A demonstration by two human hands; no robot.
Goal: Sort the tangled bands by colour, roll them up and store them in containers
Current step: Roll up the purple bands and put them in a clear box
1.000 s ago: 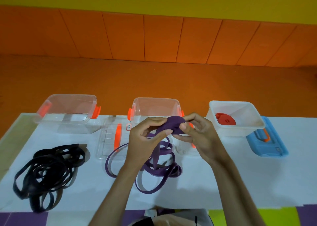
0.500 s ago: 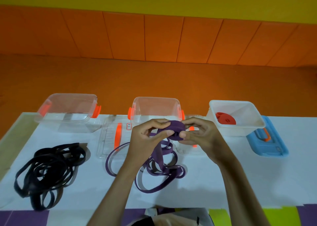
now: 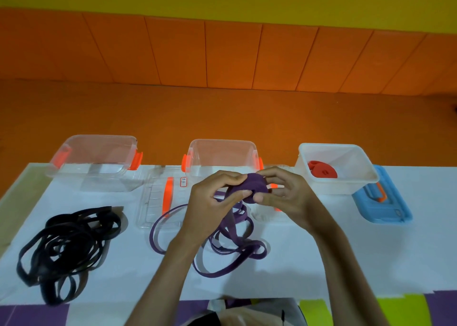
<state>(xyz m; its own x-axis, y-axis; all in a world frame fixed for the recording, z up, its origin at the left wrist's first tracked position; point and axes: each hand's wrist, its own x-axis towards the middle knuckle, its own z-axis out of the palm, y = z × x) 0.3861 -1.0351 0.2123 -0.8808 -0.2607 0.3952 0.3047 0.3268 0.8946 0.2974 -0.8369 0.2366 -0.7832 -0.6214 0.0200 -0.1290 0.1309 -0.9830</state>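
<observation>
On the bench [image 3: 321, 251], the black bands [image 3: 69, 246] lie heaped at the left below a clear box [image 3: 94, 162], apparently set aside by colour. In the middle, the left hand [image 3: 210, 202] and right hand [image 3: 289, 197] hold the purple roll [image 3: 254, 188] above the bench before the middle box [image 3: 222, 155]. Each grip is clamped on it, fingers above and thumbs beneath, likely so the coil cannot spring loose, and its tail [image 3: 249, 250] runs down toward the person into slack loops. At the right, a red roll [image 3: 322, 172] lies in the white box [image 3: 336, 189], beside a blue lid [image 3: 380, 207].
</observation>
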